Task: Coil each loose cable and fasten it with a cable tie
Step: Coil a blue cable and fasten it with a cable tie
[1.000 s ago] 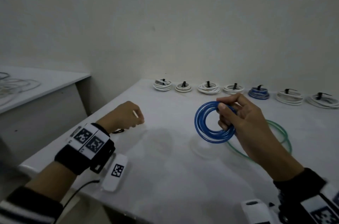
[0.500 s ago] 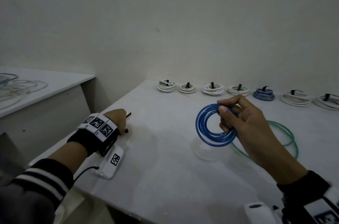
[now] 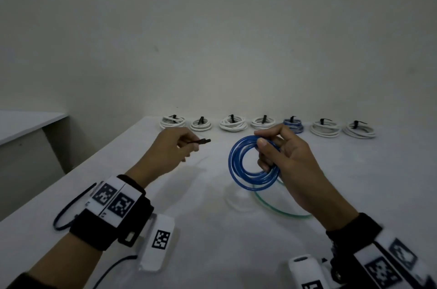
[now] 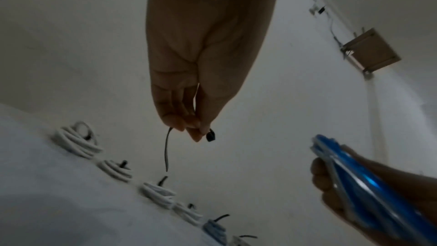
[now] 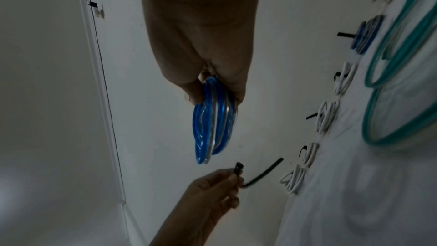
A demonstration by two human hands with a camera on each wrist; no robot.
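Observation:
My right hand [image 3: 279, 149] holds a coiled blue cable [image 3: 246, 165] upright above the white table [image 3: 212, 229], thumb and fingers pinching its right side; the same blue cable [image 5: 212, 119] hangs from my fingers in the right wrist view. To its left, my left hand [image 3: 175, 146] pinches a black cable tie [image 3: 201, 141], its head pointing at the coil across a gap. In the left wrist view the black cable tie [image 4: 166, 152] dangles its tail below the fingertips. A loose green cable [image 3: 272, 206] lies on the table under the blue coil.
Along the back wall stands a row of several tied coils, mostly white coils [image 3: 233, 123] and one blue coil [image 3: 294, 124]. A white tagged device [image 3: 157, 245] with a black cord sits near the front edge. A lower side table [image 3: 23, 123] is at the left.
My left hand came back from the table's left edge with a black cable tie and rose toward the blue coil. The right hand kept the coil almost still.

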